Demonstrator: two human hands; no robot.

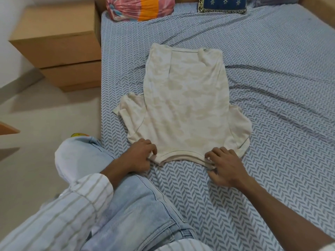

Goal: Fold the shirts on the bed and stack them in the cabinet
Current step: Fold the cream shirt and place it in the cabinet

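Note:
A cream shirt with a faint camouflage print [184, 104] lies flat on the bed [272, 73], collar end nearest me and hem toward the pillows. Both sleeves are tucked partly in, bunched at its left and right sides. My left hand [139, 154] pinches the left shoulder beside the collar. On the other side, my right hand [224, 167] grips the right shoulder at the collar edge. The cabinet is out of view.
The bed has a blue herringbone sheet with long wrinkles. A pink and orange bundle [139, 8] and a dark blue pillow [223, 4] lie at the head. A wooden bedside drawer unit [59, 44] stands left of the bed. My knee in light jeans [137, 205] rests on the mattress.

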